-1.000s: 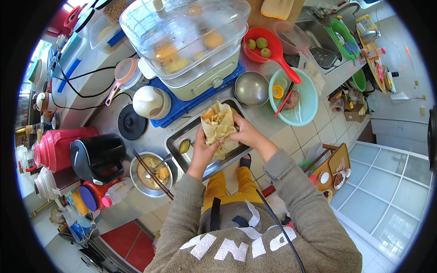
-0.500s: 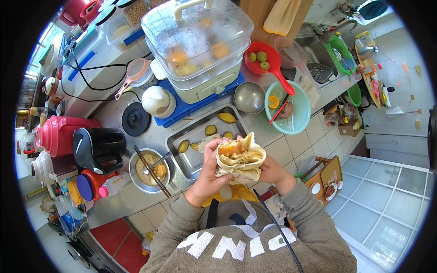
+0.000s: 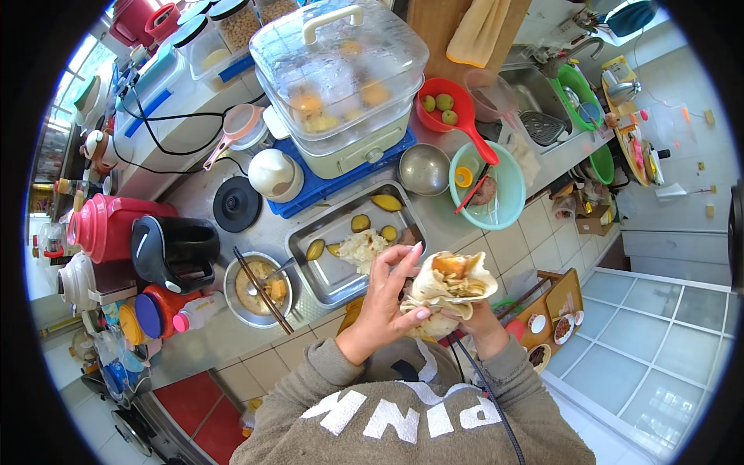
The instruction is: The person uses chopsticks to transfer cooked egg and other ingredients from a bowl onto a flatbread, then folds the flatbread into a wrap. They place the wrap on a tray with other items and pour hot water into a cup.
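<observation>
A rolled flatbread wrap [image 3: 449,291] with an orange and pale shredded filling showing at its top is held up in front of my chest. My right hand [image 3: 484,324] grips it from the right and below, its fingers partly hidden behind the bread. My left hand [image 3: 384,302] is beside the wrap's left side, fingers stretched out and apart, the thumb tip close to or touching the lower fold. Beyond the hands, a steel tray [image 3: 325,284] carries a piece of pale flatbread [image 3: 362,249] and several yellow-green slices [image 3: 385,202].
Left of the tray, a bowl [image 3: 232,304] holds pale liquid, yellow food and a spoon, with chopsticks [image 3: 263,291] across it. A steamer [image 3: 341,155] stands behind, beside a steel bowl [image 3: 425,168], red strainer [image 3: 465,116] and green basin [image 3: 511,186]. A black kettle [image 3: 174,252] stands left.
The wrap and both hands have moved right and slightly down. My left hand has loosened from the wrap, its fingers now extended. The flatbread in the tray shows more fully.
</observation>
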### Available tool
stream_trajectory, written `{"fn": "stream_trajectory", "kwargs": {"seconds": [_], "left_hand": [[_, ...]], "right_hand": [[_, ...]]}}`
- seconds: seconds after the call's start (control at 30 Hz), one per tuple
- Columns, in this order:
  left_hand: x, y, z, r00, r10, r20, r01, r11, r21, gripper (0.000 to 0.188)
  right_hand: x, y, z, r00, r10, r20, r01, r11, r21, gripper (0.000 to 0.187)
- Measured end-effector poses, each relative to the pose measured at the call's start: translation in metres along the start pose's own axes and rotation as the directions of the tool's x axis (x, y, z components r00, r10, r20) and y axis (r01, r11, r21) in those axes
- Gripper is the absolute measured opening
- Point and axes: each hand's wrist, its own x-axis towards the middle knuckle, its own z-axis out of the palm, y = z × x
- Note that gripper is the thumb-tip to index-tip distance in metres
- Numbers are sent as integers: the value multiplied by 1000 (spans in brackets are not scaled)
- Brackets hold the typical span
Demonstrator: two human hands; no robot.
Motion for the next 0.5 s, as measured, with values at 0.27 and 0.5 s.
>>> {"fn": "stream_trajectory", "kwargs": {"seconds": [0.27, 0.5], "left_hand": [[-5, -82, -58, 945, -222, -238, 284, 920, 268, 29], [-28, -145, -78, 939, -305, -159, 337, 723, 603, 29]], "right_hand": [[12, -6, -9, 999, -37, -25, 41, 972, 230, 89], [7, -24, -10, 994, -72, -77, 87, 975, 205, 89]]}}
